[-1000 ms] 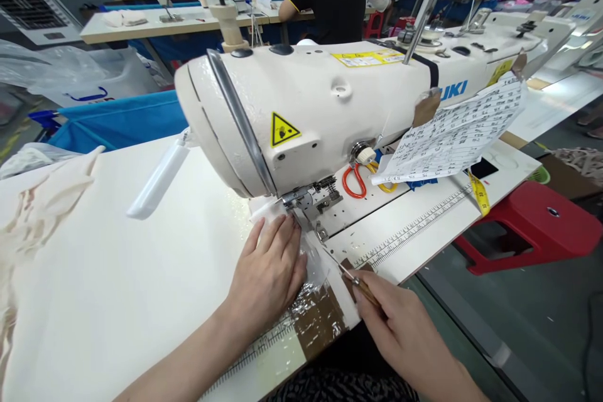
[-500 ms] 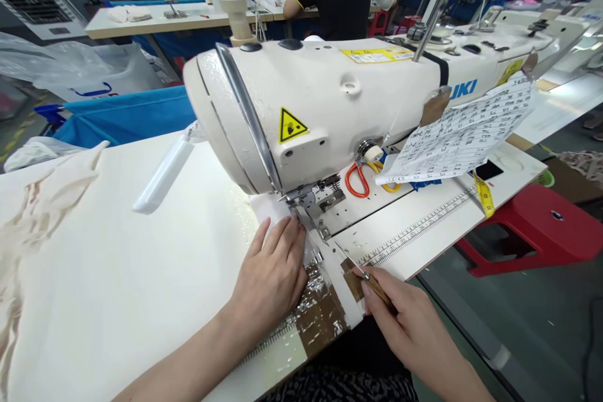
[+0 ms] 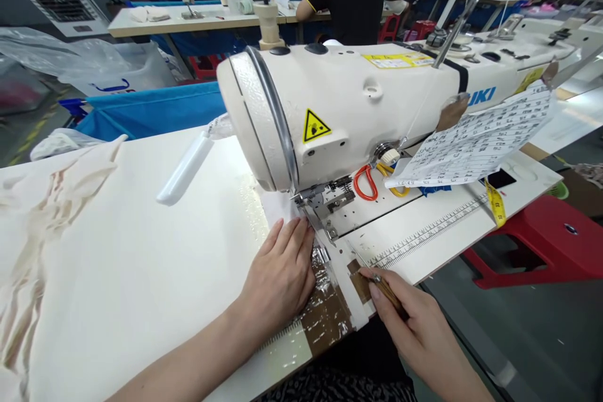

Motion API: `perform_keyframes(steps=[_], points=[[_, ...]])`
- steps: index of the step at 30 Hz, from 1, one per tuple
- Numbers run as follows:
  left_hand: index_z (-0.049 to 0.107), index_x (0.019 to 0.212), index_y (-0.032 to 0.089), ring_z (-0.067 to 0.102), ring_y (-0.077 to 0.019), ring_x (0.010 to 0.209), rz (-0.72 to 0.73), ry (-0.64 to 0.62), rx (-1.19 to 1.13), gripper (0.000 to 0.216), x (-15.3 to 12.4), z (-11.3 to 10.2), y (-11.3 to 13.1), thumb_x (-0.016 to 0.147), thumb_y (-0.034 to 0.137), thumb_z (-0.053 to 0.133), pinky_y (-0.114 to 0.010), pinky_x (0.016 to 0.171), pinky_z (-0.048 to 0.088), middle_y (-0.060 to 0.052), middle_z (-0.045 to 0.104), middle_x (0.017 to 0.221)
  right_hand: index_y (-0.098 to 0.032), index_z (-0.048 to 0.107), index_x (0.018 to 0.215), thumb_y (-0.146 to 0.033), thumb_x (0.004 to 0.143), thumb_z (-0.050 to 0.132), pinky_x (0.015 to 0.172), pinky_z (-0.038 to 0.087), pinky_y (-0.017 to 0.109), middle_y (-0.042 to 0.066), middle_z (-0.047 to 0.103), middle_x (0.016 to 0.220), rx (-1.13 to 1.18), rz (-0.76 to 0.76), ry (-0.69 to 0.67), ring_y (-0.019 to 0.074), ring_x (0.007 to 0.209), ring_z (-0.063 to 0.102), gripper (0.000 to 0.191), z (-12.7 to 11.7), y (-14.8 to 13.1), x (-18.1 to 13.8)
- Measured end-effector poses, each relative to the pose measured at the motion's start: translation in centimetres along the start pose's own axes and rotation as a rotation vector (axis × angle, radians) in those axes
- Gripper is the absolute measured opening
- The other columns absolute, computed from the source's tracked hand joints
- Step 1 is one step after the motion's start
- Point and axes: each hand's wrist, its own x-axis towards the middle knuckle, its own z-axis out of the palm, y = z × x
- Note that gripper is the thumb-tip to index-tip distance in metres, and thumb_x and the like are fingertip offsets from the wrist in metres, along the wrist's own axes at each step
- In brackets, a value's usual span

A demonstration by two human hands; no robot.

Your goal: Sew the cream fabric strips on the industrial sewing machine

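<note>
My left hand (image 3: 281, 275) lies flat with fingers together, pressing a small white fabric piece (image 3: 282, 207) onto the table just in front of the presser foot (image 3: 316, 206) of a white sewing machine (image 3: 358, 113). My right hand (image 3: 419, 326) pinches a thin awl with a wooden handle (image 3: 386, 289) at the table's front edge. Its metal tip points toward the needle area.
Orange-handled scissors (image 3: 365, 181) and a printed paper sheet (image 3: 475, 141) lie behind the needle. Cream fabric (image 3: 42, 220) lies at the left of the table (image 3: 141, 251). A red stool (image 3: 541, 242) stands at right. A person in black sits at a bench behind.
The view has shifted, so the machine sits further right in frame. My left hand stays on the fabric. My right hand with the awl has drawn slightly back toward the table edge.
</note>
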Motion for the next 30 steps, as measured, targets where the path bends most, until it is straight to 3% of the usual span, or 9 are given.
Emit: perform_keyframes(steps=[7,13,19,22,30], points=[[0.052,0.132,0.0,0.051,-0.0333,0.13,-0.02,-0.023,-0.023,0.048,0.1,0.4,-0.4,0.094,0.025,0.036,-0.05,0.113,0.037,-0.022,0.057,0.136,-0.026,0.05,0.135,-0.031,0.104,0.044,0.067,0.058,0.023,0.005,0.07,0.097,0.064,0.075,0.063,0.019,0.087,0.071,0.032,0.8,0.3,0.0],[0.049,0.134,0.001,0.05,-0.0333,0.127,-0.073,-0.026,-0.066,0.046,0.4,0.4,-1.1,0.095,0.023,0.036,-0.051,0.109,0.041,-0.022,0.055,0.135,-0.025,0.057,0.117,-0.019,0.102,0.042,0.069,0.053,0.027,0.003,0.063,0.092,0.086,-0.181,0.047,0.0165,0.078,0.064,0.022,2.6,-0.5,1.8],[0.049,0.131,0.004,0.056,-0.0282,0.107,-0.144,-0.057,-0.165,0.041,0.9,0.3,-1.7,0.094,0.02,0.039,-0.044,0.095,0.051,-0.018,0.059,0.122,-0.016,0.062,0.11,-0.017,0.099,0.042,0.06,0.049,0.027,0.005,0.064,0.081,-0.272,-0.459,0.058,0.0175,0.069,0.062,0.023,4.7,-1.3,4.0],[0.048,0.133,0.006,0.056,-0.0285,0.109,-0.126,-0.018,-0.19,0.041,1.0,0.5,-1.9,0.094,0.018,0.038,-0.045,0.094,0.051,-0.018,0.058,0.123,-0.013,0.065,0.111,-0.017,0.1,0.039,0.054,0.046,0.027,0.007,0.066,0.081,-0.452,-0.484,0.071,0.0176,0.064,0.063,0.028,5.4,-1.7,4.9],[0.053,0.127,0.004,0.057,-0.0285,0.11,-0.097,0.041,-0.163,0.038,0.9,0.7,-2.1,0.094,0.016,0.04,-0.044,0.096,0.05,-0.018,0.06,0.121,-0.012,0.066,0.111,-0.014,0.099,0.039,0.053,0.045,0.029,0.008,0.068,0.083,-0.592,-0.478,0.082,0.0193,0.064,0.064,0.029,6.1,-2.0,5.6]])
